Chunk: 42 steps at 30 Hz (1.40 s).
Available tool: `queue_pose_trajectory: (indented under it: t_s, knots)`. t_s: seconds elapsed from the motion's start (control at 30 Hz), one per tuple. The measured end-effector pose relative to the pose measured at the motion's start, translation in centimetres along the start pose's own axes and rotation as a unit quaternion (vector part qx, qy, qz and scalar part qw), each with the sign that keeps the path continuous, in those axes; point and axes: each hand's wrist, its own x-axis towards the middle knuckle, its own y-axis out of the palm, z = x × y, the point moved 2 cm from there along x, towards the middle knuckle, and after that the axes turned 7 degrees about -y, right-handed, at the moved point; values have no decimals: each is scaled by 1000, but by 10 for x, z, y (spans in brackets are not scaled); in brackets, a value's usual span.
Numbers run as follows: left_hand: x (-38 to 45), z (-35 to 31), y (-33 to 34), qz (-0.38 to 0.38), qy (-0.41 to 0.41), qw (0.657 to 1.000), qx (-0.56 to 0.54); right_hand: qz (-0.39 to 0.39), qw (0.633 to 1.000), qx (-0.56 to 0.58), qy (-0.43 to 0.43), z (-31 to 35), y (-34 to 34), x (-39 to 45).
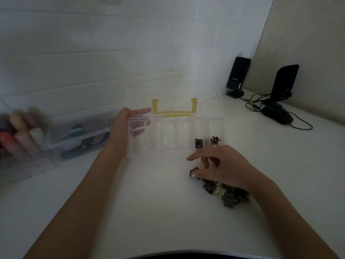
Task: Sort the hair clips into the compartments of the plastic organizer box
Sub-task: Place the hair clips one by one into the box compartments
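Gently Now: Lifting One Clip Clear of the Heap

Right hand [222,165]: thumb and a curled finger closing on a small dark brown square hair clip [194,171] at the near left edge of the heap; index finger stretched out free toward the box. Whether the clip is fully pinched or only touched cannot be told. Best to pinch by the flat sides, lift straight up, and shake loose any neighbour that tangles.

Just behind the wrist, a pile of brown flower-shaped clips with one pale green one [226,191], lying on the white tabletop [149,202].

Left hand [123,126]: wrapped round the left end of the clear plastic organizer box with a yellow latch [168,135], thumb over the far rim, fingers seen through the wall. Worth keeping steady and level.

Already in the two rightmost compartments: a dark square clip [198,143] and a brown flower clip [215,139], one in each. Probably the square one's compartment for the clip in hand; dropped from just above, not tossed.
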Motion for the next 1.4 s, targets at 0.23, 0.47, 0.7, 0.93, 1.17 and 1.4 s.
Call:
queue_pose_trajectory:
  t_s: [0.23, 0.47, 0.7, 0.93, 1.17, 1.4]
  knots:
    - [1, 1, -2, -2, -1, 1000, 4, -6, 999, 22, -30, 2, 3, 2]
    - [-3, -1, 1, -1, -7, 1000, -4, -165, 971, 173, -6, -1, -3, 2]
    - [-6, -2, 3, -2, -4, 1000, -5, -254, 957, 141, 23, -11, -5, 1]
    - [-4, -1, 3, -2, -2, 1000, -10, -247, 965, -87, -14, -15, 1, 10]
    - [-9, -3, 7, -4, 5, 1000, -20, -237, 967, -88, -23, -13, -3, 5]
    - [-8, -2, 7, -13, 1, 1000, -16, -44, 997, -54, -35, -5, -7, -5]
